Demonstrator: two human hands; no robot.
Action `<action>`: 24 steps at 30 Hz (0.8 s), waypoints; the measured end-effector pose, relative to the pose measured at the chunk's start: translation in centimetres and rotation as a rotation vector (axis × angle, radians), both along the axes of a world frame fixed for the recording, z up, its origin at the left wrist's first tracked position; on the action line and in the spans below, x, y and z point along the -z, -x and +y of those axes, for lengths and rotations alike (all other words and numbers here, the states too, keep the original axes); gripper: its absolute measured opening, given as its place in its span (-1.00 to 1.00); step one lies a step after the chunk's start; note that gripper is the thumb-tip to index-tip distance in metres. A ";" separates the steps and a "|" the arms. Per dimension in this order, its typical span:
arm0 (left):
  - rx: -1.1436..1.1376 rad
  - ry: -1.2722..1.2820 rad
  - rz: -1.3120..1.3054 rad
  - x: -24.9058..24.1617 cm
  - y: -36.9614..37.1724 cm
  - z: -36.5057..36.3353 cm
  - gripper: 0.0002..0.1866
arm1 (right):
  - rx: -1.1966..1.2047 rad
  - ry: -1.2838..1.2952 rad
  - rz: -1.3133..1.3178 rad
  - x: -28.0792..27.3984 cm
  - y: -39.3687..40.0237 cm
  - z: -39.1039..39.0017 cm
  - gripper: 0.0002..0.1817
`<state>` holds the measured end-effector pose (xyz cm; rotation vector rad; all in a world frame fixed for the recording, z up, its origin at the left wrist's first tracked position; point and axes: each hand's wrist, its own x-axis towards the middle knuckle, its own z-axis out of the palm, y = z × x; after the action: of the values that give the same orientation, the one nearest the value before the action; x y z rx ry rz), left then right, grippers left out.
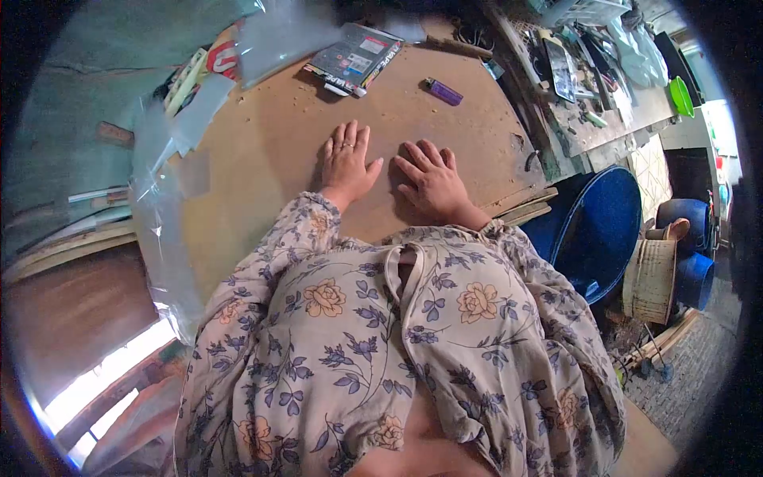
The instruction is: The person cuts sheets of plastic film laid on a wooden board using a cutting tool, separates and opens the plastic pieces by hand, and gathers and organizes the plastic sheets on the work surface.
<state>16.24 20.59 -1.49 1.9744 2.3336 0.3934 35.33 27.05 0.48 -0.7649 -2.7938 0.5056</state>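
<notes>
My left hand (347,165) rests palm down on a brown wooden tabletop (270,119), fingers stretched forward, a ring on one finger. To its right my right hand (433,181) also lies on the board, its fingers spread and slightly bent. Neither hand holds anything. Beyond the right hand lies a purple lighter (443,91), apart from the fingers. Farther off, past the left hand, is a flat dark packet (354,57) with printed labels and the letters VAPE along its edge.
Clear plastic sheeting (163,230) hangs along the table's left edge. A cluttered side bench (604,131) stands at the right, with a green bowl (681,96) at its end. Below it are a large blue barrel (608,230) and a pale worn bucket (649,278).
</notes>
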 end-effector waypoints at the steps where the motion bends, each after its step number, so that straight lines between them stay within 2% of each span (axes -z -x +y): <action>1: 0.023 -0.044 -0.021 0.2 0.3 0.1 -0.34 | 0.008 -0.010 -0.016 0.0 0.2 0.1 -0.47; 10: 0.012 -0.020 0.024 -0.1 0.6 1.2 -0.45 | 0.025 -0.010 -0.019 -0.3 1.5 0.4 -0.46; 20: 0.015 0.045 0.085 -0.7 1.1 1.5 -0.42 | 0.031 -0.036 -0.033 -0.1 1.7 0.5 -0.45; 24: 0.037 -0.008 0.050 -0.4 1.8 1.2 -0.38 | 0.041 -0.016 -0.017 0.0 1.8 0.2 -0.45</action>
<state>14.40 21.82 -1.11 2.0508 2.3243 0.3564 33.49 27.27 0.51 -0.8256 -2.7883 0.4715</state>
